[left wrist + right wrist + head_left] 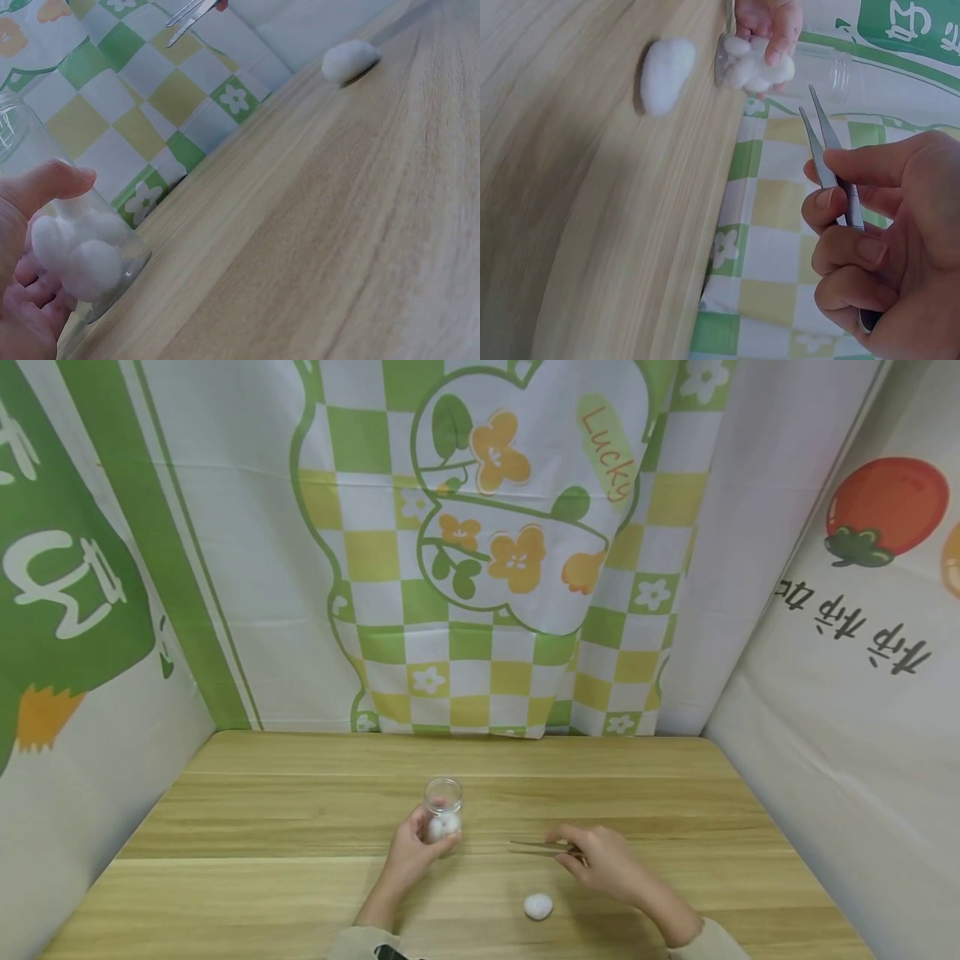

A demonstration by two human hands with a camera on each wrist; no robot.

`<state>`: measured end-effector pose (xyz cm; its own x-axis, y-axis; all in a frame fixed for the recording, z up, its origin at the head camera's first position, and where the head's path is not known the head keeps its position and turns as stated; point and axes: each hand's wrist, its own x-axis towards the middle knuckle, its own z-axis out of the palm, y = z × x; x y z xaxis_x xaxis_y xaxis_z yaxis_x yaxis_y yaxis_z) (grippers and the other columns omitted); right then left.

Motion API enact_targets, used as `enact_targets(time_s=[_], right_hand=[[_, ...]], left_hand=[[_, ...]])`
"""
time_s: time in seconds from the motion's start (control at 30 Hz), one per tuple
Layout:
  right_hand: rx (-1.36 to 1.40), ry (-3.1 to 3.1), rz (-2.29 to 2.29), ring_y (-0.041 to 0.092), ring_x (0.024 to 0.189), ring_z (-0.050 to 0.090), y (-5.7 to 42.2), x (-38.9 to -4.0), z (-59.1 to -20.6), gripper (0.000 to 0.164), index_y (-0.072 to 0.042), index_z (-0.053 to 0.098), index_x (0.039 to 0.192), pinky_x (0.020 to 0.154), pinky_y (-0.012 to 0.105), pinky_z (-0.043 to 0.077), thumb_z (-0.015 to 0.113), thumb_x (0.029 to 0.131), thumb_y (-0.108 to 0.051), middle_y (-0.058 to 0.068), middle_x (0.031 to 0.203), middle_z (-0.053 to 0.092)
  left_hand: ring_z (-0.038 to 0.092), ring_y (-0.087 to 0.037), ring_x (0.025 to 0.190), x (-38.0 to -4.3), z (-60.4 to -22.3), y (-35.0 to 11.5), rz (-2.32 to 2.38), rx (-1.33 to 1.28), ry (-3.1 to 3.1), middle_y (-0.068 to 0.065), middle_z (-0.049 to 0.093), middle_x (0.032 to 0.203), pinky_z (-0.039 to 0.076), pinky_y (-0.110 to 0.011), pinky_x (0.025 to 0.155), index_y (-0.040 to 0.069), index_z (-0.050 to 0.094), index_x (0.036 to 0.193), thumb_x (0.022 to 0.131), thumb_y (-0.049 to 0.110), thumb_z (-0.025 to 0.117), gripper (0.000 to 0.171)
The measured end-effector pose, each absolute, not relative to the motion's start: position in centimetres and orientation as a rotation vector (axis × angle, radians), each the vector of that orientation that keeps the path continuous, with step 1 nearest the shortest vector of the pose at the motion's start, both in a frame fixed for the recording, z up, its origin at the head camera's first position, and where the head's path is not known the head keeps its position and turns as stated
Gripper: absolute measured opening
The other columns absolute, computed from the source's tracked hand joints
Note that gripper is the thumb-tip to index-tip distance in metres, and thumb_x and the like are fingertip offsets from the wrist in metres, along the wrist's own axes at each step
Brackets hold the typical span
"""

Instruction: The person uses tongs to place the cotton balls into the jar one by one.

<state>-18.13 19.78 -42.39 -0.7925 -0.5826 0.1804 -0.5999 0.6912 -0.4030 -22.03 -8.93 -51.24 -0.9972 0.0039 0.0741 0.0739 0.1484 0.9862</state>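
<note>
My left hand [417,846] grips a clear jar [444,793] standing on the table, thumb on one side and fingers round the other. Several white cotton balls [90,255] lie in its lower part, and its mouth has no lid on it. Metal tweezers [826,150] are pinched between the thumb and fingers of my right hand [604,862]. Their tips point left toward the jar, slightly apart, with nothing between them. A single cotton ball [537,907] lies on the table, nearer to me than the tweezers and left of the right wrist.
The wooden table [285,810] ends at a patterned cloth [480,677] hung behind it. Printed cloth walls [840,727] stand at the left and right sides.
</note>
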Motion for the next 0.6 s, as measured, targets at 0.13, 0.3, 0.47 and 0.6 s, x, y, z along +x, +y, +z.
enact_targets(time_s=[0.13,0.3,0.47,0.6], right_hand=[[1.029,-2.864,0.714,0.018,0.081,0.074,20.3,-18.1,-42.4,0.021,-0.007,0.065,0.110,0.066,0.018,0.057,0.063,0.090,-0.010,0.010,0.099,0.076],[1.063,-2.857,0.688,0.016,0.079,0.073,20.7,-18.1,-42.4,0.017,-0.009,0.066,0.107,0.065,0.017,0.056,0.064,0.089,-0.009,0.009,0.092,0.075],[1.108,-2.865,0.654,0.012,0.078,0.072,21.0,-18.1,-42.5,0.017,-0.009,0.067,0.106,0.064,0.017,0.056,0.065,0.089,-0.009,0.007,0.089,0.075],[1.141,-2.878,0.650,0.004,0.074,0.069,21.3,-18.0,-42.5,0.019,-0.008,0.067,0.107,0.062,0.015,0.053,0.065,0.088,-0.010,0.004,0.087,0.075]], left_hand=[[0.063,-0.029,0.111,-21.9,-51.1,-8.9,-2.013,-0.080,-2.334,-0.020,0.064,0.123,0.052,-0.033,0.094,0.005,0.058,0.122,0.076,0.009,0.079,0.051],[0.063,-0.030,0.110,-22.0,-51.3,-8.9,-2.003,-0.077,-2.335,-0.021,0.065,0.122,0.052,-0.033,0.093,0.004,0.058,0.121,0.075,0.009,0.079,0.051],[0.063,-0.030,0.111,-22.0,-51.3,-8.9,-2.009,-0.078,-2.334,-0.021,0.065,0.122,0.052,-0.034,0.094,0.004,0.058,0.121,0.075,0.009,0.079,0.051],[0.063,-0.030,0.111,-21.9,-51.2,-8.9,-2.015,-0.083,-2.331,-0.021,0.064,0.123,0.053,-0.037,0.095,0.004,0.058,0.121,0.076,0.009,0.079,0.050]])
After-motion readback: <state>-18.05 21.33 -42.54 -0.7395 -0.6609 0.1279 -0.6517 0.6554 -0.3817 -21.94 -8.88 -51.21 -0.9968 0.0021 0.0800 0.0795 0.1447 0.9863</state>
